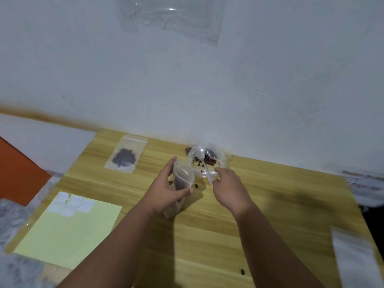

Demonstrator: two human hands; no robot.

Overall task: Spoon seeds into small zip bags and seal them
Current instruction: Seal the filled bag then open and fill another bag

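One stray seed [242, 272] lies closest on the table [207, 235]. Left grip [168, 192] clasps a small zip bag [184, 176] upright, seeds inside. Right grip [228, 188] reaches the spoon [208, 176] handle, which sticks out of the big seed bag [216, 161]; whether it grasps the handle I cannot tell.

Table [207, 235] pale wood, matt grain; zip bag [184, 173] clear glossy plastic (creased); sheet [68, 231] matt yellow paper.

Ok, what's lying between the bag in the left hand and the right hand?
In the head view, one loose seed lies on the table between the small bag and the right hand; the spoon handle ends beside that hand.
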